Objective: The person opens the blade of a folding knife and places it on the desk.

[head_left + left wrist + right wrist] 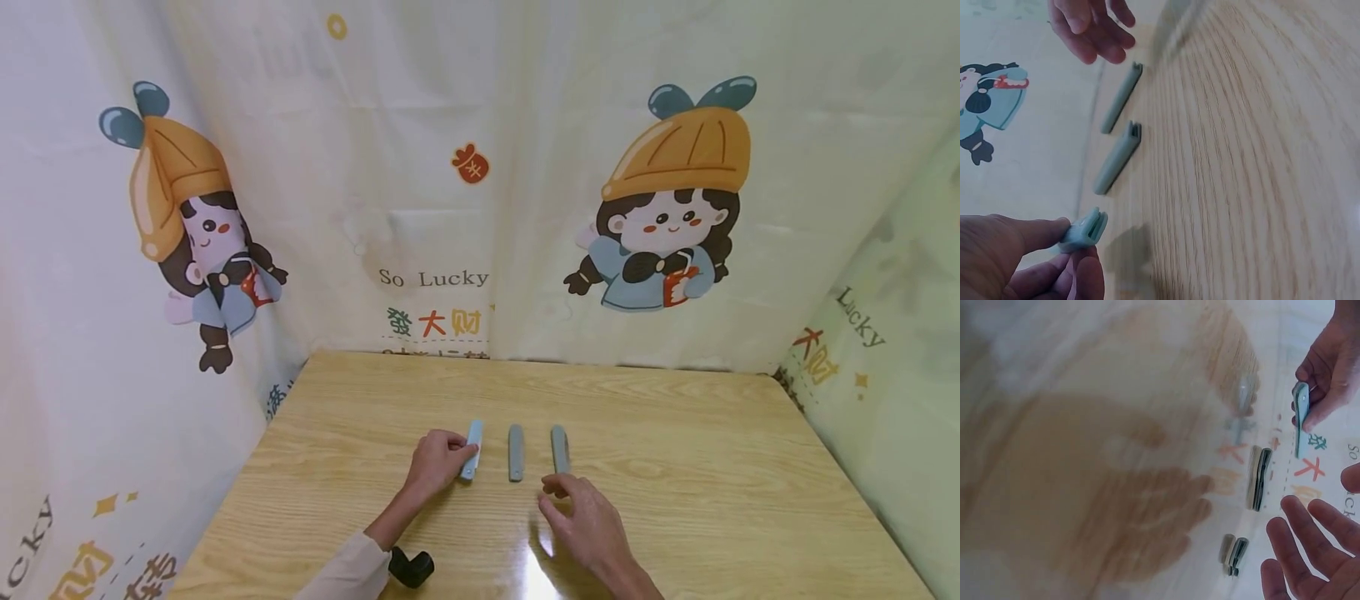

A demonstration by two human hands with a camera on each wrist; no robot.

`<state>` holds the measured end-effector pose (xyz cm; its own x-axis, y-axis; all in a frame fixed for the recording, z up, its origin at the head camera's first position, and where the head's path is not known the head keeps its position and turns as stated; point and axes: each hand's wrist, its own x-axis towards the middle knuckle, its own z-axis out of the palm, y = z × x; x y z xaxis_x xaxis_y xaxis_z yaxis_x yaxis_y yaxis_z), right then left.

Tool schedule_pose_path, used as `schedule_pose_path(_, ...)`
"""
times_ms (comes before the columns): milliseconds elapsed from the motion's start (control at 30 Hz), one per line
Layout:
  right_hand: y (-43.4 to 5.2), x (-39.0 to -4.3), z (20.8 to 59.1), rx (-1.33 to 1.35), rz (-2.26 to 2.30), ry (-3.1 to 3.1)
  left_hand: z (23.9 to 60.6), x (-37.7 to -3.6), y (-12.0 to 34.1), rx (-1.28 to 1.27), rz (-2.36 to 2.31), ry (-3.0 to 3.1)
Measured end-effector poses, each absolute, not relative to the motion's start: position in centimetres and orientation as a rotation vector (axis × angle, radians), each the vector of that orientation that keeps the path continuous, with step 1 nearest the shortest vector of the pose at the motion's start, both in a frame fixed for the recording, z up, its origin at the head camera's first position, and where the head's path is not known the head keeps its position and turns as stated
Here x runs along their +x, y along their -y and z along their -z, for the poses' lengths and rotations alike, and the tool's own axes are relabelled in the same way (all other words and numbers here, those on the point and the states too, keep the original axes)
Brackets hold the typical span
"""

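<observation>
Pale-blue strip (475, 435) clamped in left hand (437, 462) fingers; right hand (588, 518) fingers apart, near rightmost grey strip (559, 450).

In the head view, wide room was left over the table (735, 475) at right. Mid-frame, small gaps were left between the blue bar (474, 435), the middle bar (516, 454) and the right bar (559, 448). Below, a lane was left between the left hand (438, 460) and the right hand (588, 518), flanked by a black object (412, 570). The top was closed by the curtain (525, 242).
</observation>
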<state>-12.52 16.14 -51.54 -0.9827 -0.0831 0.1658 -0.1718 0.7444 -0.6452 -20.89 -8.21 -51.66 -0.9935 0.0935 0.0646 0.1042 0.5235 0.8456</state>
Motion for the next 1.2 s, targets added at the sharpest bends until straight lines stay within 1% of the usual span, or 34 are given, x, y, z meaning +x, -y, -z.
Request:
schedule_pose_path(233, -15.8, -12.5, 51.8, 0.233, -1.031, 2.81, 51.7, -20.1, 7.8, -0.208, 1.882, 2.64)
schedule_pose_path(367, -15.6, -12.3, 51.6, 0.238, -1.064, 2.815, 51.2, -19.6, 7.4, -0.213, 1.984, 2.612)
schedule_pose_path(633, -15.4, -12.9, 51.6, 0.241, -1.41, 2.783, 51.3, -19.0, 6.8, -0.182, 2.047, 2.627)
schedule_pose_path(967, -15.4, -13.3, 51.5, 0.216, -1.671, 2.734, 50.9, -17.7, 6.0, -0.195, 2.199, 2.573)
schedule_pose_path(1200, -15.4, -13.6, 51.4, 0.232, -2.054, 2.575, 50.8, -17.1, 5.5, -0.163, 2.253, 2.571)
